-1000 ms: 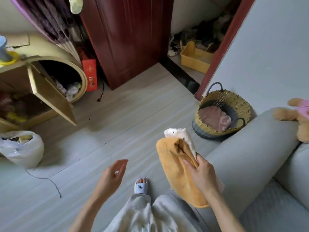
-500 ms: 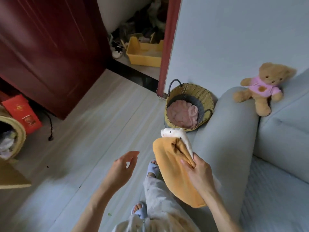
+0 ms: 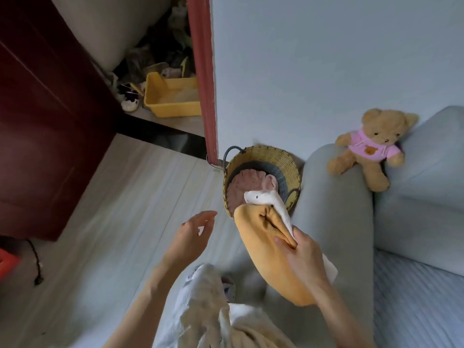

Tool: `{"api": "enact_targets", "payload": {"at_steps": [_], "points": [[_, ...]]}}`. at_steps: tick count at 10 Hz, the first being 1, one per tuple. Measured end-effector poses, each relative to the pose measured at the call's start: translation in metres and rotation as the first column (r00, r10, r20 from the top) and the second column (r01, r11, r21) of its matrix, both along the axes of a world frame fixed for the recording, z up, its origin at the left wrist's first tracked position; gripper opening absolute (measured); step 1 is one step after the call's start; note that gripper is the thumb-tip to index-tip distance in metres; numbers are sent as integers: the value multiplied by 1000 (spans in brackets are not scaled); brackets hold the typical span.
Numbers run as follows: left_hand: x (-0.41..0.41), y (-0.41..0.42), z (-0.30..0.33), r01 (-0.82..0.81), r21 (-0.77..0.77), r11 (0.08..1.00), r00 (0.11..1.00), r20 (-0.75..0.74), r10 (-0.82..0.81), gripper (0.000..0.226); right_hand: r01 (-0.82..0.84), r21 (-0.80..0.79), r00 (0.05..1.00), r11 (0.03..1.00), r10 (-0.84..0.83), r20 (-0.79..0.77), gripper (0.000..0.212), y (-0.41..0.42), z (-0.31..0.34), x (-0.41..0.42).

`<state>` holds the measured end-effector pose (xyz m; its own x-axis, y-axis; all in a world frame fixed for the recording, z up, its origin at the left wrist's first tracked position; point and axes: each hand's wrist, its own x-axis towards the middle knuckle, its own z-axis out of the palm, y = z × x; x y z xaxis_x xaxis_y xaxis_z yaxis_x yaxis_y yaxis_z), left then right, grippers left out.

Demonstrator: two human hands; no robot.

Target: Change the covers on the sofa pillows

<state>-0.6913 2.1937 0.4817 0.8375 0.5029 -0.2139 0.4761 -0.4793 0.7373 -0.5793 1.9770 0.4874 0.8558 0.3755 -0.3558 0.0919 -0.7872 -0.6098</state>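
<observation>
My right hand grips an orange pillow cover with a white pillow poking out of its open top end. The pillow is held upright beside the grey sofa armrest, just in front of the woven basket. A pink cover lies inside that basket. My left hand hovers to the left of the pillow, fingers relaxed and apart, touching nothing.
A brown teddy bear in a pink shirt sits on the sofa arm by the back cushion. A dark red door stands at left; a yellow bin lies beyond the doorway. My legs are below.
The view has swung right, toward the basket and sofa. My right hand keeps its grip on the orange cover, and my left hand has risen slightly toward the pillow.
</observation>
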Motion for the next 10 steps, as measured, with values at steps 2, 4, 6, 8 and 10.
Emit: {"api": "enact_targets", "payload": {"at_steps": [2,4,6,8,10], "points": [[79,31,-23,143,-28,989,979,-141,-145,30,88,-51,995,995,-90,-49,22,34,-18,57],[123,79,-86,170,-149,974,928,-308,-209,27,130,-111,983,985,-142,-114,11,86,-55,115],[207,123,-144,226,-173,959,887,-371,-276,31,131,-126,964,983,-156,-214,25,128,-109,185],[295,138,-239,333,-153,930,855,-367,-367,39,-47,-213,999,976,50,12,39,164,-218,264],[324,143,-331,332,414,848,943,-150,-296,50,-169,-364,867,916,314,388,43,188,-357,307]]}}
